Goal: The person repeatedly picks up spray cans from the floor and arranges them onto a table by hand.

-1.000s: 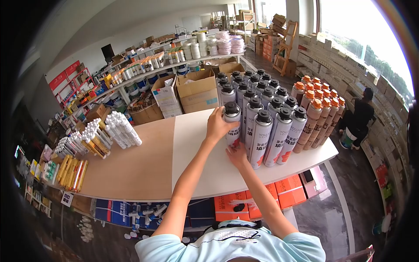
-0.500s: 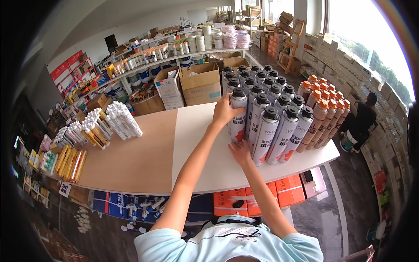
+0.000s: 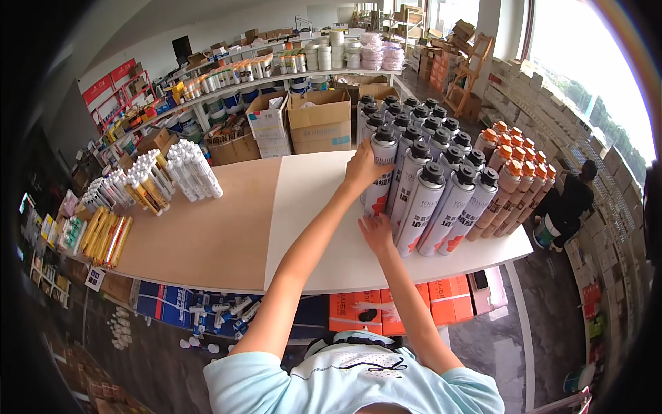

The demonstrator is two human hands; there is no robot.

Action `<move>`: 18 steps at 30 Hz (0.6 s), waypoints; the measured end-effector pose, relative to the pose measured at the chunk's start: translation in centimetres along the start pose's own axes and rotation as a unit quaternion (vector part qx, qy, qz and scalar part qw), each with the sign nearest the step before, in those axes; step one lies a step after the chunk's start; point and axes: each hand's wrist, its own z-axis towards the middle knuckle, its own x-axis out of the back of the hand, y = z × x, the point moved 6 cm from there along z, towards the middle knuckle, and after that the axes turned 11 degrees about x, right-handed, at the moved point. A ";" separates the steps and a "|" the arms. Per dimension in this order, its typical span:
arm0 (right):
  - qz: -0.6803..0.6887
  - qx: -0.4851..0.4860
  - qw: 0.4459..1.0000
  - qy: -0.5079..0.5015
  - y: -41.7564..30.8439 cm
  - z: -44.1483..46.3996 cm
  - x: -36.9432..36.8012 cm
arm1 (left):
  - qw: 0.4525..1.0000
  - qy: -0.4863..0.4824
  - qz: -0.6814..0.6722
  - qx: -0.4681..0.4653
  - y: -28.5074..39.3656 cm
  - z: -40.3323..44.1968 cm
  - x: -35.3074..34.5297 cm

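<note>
My left hand (image 3: 368, 168) is wrapped around the upper body of a grey foam can (image 3: 381, 196) with a black cap. That can stands upright at the front left corner of a block of matching cans (image 3: 422, 207), close against its neighbours. Low down by its base is my right hand (image 3: 377, 233), fingers stretched out and apparently touching the can's lower edge. On the block's right side stand brown cans with orange caps (image 3: 507, 186). All of them rest on a white and wood-coloured table (image 3: 314, 234).
White and yellow tubes (image 3: 193, 172) stand at the table's left end, beside gold packs (image 3: 107, 238). Orange boxes (image 3: 449, 297) sit below the front edge. Open cartons (image 3: 319, 121) are behind the table. A person in dark clothes (image 3: 569, 200) crouches at the right.
The camera view has shifted slightly. The held can has turned a little in my left hand, its label facing more to the right. My right hand's fingers have come up against its base.
</note>
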 end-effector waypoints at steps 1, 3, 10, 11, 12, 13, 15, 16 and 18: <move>-0.002 0.001 1.000 -0.006 -0.1 0.0 -0.1 | 1.000 -0.001 -0.001 0.001 -0.2 0.1 -0.4; -0.011 0.001 1.000 -0.005 -0.2 0.0 -0.2 | 0.999 0.029 0.012 -0.036 0.0 0.0 -0.5; -0.029 0.011 0.999 -0.003 -0.8 -0.3 -0.2 | 0.999 0.039 0.018 -0.032 0.4 -0.1 -0.2; -0.029 0.013 1.000 -0.002 -0.9 -0.4 -0.2 | 0.999 0.032 0.023 -0.024 0.3 -0.1 -0.2; -0.028 0.012 1.000 -0.002 -1.0 -0.5 -0.2 | 0.999 0.025 0.027 -0.016 0.2 0.0 -0.3; -0.027 0.011 1.000 -0.003 -1.0 -0.5 -0.3 | 0.999 0.024 0.027 -0.017 0.2 0.0 -0.2; -0.024 0.010 1.000 -0.008 -1.1 -0.5 -0.6 | 0.999 0.023 0.025 -0.026 0.0 -0.1 -0.1; -0.024 0.006 1.000 -0.013 -1.1 -0.6 -0.6 | 0.999 0.022 0.026 -0.027 -0.2 0.2 -0.1; -0.024 0.004 1.000 -0.018 -1.0 -0.7 -0.9 | 0.999 -0.005 -0.002 -0.041 -0.1 0.4 0.0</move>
